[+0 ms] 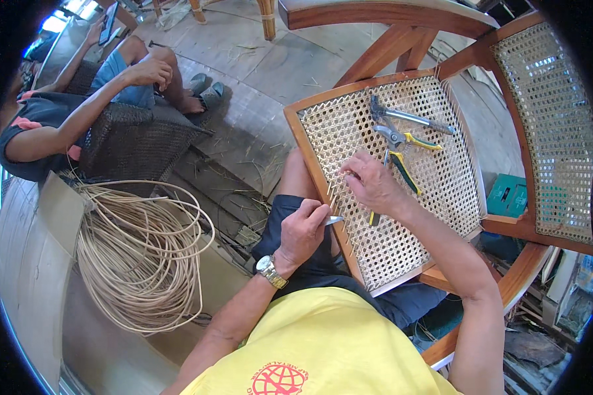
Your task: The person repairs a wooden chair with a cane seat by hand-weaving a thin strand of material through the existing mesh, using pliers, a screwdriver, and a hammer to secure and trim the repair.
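A wooden chair frame [313, 155] with a woven cane seat [435, 191] leans across my lap. My left hand [302, 232], a watch on its wrist, is closed at the seat's left edge. From its fingers juts a short pale pointed blade [334, 220]; its handle is hidden. Over the cane beside that edge, my right hand [374, 184] has its fingers curled together, and what they pinch cannot be made out. Thin pegs [349, 245] stick up along the edge. On the cane lie a hammer [418, 120], yellow-and-green-handled shears [394, 137] and a yellow-ended tool [374, 218] partly under my right hand.
A large coil of rattan cane [141, 257] lies to my left. Behind it, another person [53, 135] sits holding a phone [109, 25]. The chair's woven back [550, 125] rises at right, near a green box [507, 195]. Straw bits litter the floor [257, 85].
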Action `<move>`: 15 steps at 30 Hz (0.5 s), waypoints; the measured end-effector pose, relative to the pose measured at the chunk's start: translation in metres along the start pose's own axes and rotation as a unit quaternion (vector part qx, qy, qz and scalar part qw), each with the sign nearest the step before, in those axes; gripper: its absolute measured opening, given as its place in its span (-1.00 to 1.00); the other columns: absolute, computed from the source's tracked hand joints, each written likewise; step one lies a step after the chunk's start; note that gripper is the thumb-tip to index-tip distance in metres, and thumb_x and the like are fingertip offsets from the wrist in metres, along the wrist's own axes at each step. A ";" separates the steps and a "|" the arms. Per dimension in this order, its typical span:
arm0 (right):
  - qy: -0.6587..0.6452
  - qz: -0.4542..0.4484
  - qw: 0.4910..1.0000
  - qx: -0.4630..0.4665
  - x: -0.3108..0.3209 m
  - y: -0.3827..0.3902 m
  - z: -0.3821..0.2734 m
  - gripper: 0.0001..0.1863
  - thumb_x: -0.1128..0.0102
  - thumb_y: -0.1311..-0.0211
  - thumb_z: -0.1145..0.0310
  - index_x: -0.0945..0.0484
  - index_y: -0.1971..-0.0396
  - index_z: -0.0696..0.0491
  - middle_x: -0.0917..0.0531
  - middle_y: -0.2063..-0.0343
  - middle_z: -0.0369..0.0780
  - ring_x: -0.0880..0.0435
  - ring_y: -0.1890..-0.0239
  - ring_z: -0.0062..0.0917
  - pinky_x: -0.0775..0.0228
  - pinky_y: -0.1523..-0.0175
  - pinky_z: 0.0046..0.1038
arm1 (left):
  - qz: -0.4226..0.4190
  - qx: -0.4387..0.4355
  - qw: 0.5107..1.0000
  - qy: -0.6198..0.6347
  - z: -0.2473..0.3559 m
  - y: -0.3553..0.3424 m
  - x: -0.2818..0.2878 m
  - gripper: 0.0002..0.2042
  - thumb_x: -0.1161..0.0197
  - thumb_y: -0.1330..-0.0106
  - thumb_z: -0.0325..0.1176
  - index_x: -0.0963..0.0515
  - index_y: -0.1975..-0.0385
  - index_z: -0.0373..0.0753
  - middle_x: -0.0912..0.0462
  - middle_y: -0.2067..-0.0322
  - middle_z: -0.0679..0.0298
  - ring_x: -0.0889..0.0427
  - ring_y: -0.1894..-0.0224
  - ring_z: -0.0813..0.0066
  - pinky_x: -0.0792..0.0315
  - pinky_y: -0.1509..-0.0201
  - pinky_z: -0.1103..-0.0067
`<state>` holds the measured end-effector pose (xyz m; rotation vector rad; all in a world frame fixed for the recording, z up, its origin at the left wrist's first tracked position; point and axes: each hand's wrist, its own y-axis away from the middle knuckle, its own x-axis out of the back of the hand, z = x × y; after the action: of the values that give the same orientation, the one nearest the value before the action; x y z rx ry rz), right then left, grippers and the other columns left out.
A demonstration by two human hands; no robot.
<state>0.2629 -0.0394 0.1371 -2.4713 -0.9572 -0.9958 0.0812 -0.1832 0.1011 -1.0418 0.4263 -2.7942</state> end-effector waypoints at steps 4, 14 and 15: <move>-0.004 -0.069 0.997 0.025 0.005 0.000 0.000 -0.91 -0.25 -0.24 0.56 -0.62 0.26 0.15 -0.58 0.28 -0.12 -0.65 0.15 -0.17 -0.52 0.01 -0.20 | 0.003 0.007 1.000 -0.005 -0.002 0.002 0.000 -0.81 -0.42 -0.22 -0.52 -0.67 0.18 -0.18 -0.65 0.26 0.23 -0.73 0.32 0.21 -0.63 0.30 0.41; 0.101 -0.095 0.986 0.089 -0.009 0.001 -0.014 -0.90 -0.34 -0.25 0.41 -0.64 0.34 0.12 -0.57 0.35 -0.14 -0.67 0.20 -0.22 -0.57 0.09 -0.24 | -0.013 -0.033 0.999 -0.027 -0.002 0.006 -0.004 -0.78 -0.44 -0.18 -0.52 -0.66 0.17 -0.20 -0.64 0.28 0.23 -0.72 0.36 0.22 -0.62 0.33 0.42; 0.096 -0.098 0.989 0.064 -0.010 0.002 -0.017 -0.87 -0.35 -0.26 0.37 -0.64 0.32 0.12 -0.57 0.34 -0.14 -0.68 0.21 -0.21 -0.58 0.09 -0.23 | -0.015 -0.035 0.999 -0.030 -0.003 0.007 -0.005 -0.77 -0.44 -0.18 -0.52 -0.65 0.17 -0.21 -0.64 0.28 0.23 -0.72 0.36 0.22 -0.62 0.33 0.42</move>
<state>0.2507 -0.0537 0.1422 -2.1650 -1.1753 -1.1696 0.0835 -0.1879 0.0937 -1.1534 0.5079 -2.7831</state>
